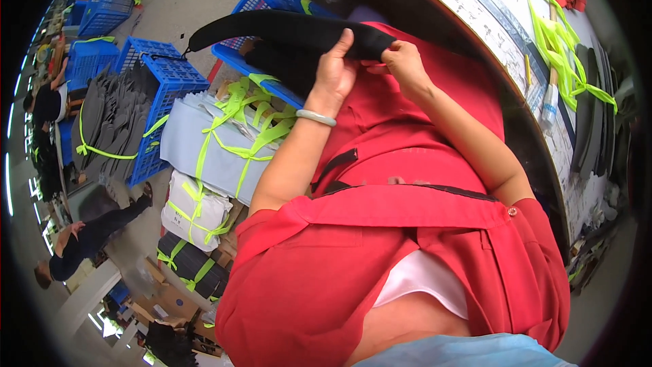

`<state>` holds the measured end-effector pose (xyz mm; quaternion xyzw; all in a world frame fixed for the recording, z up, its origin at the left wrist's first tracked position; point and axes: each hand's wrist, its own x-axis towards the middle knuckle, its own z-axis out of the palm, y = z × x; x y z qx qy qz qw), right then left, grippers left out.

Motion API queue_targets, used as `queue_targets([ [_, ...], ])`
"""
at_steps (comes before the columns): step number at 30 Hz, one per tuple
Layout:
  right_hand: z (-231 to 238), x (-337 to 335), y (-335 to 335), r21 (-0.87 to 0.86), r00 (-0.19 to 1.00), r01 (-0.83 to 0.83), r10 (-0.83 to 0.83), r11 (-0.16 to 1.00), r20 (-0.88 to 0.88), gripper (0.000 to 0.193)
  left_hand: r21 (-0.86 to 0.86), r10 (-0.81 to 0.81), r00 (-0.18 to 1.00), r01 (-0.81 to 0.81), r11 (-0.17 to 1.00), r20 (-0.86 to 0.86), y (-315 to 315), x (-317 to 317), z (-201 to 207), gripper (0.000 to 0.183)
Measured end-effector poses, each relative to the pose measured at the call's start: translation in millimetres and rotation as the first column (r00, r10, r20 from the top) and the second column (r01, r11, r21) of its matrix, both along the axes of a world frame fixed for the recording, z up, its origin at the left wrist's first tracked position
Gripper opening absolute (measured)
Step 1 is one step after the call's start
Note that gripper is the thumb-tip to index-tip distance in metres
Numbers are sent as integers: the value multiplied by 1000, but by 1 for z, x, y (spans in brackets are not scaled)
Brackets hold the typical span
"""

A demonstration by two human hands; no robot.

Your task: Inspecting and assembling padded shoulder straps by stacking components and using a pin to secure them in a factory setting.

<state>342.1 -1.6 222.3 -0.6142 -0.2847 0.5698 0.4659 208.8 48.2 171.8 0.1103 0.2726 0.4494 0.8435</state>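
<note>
A long, curved black fabric strip (272, 27) stretches leftward over a blue plastic crate, its far end hanging past the crate's side. My left hand (336, 73) is closed around the strip near its right part, thumb up in front and the other fingers mostly hidden. My right hand (407, 68) pinches the strip's right end between thumb and bent fingers. Below the strip, more black fabric (282, 61) lies in the blue crate (227, 54). Red cloth of my apron (435, 136) spreads over my lap beneath both hands.
At my right runs a worn white worktable (489, 34) with neon-yellow ties (553, 47) and dark fabric strips (594, 109). Tied light-blue bundles (193, 136) stand at my left. Beyond them, another blue crate (163, 95) sits by grey pieces (112, 122). People are farther left.
</note>
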Motion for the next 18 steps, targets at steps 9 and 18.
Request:
queue_targets([
  [9, 11, 11, -12, -8, 991, -126, 127, 992, 35, 20, -23, 58, 997, -57, 998, 58, 13, -21, -3, 27],
  [18, -19, 30, -30, 5, 954, -247, 242, 969, 179, 16, 97, 445, 854, -435, 895, -270, 94, -205, -38, 38],
])
